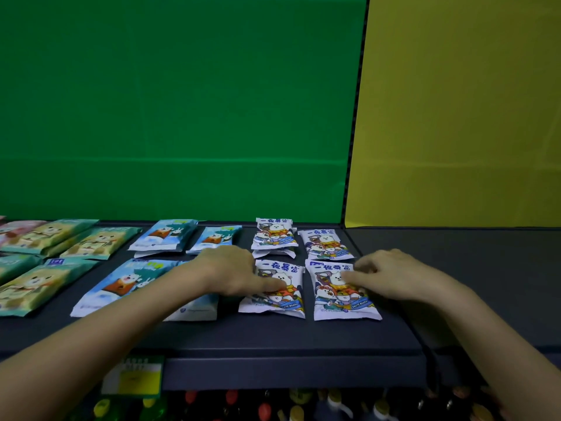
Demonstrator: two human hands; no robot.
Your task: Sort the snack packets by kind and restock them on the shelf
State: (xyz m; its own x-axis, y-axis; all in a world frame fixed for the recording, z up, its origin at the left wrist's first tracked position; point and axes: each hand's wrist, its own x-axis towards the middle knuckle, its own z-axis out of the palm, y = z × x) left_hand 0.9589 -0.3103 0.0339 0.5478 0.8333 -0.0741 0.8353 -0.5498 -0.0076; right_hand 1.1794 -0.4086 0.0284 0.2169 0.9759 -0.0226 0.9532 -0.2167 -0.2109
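The person is squaring up the white bear-print group at the right end of the dark shelf [273, 338]. The left hand [230, 270] is lying knuckles-up on the front-left white packet [280, 303], its thumb pressing flat on the print while its other fingers are hidden under the hand, so a grip cannot be told. The right hand [391, 276] is resting on the front-right white packet [344, 302] with bent fingers and thumb touching the packet's upper right; pinch or mere press cannot be told. Both packets are lying flat, just beside each other, in front of the rear white packets [274, 235], apart from the light-blue packets [164, 235] and the teal packets [91, 241] farther left. To do this well, I judge the hands should be sliding each packet lightly rather than lifting it, lining its top edge up under the rear row and leaving an even gap between the pair. Pressing too hard is likely crushing the contents, and the left forearm is passing over the large blue packet [121, 284], which could be dragged askew.
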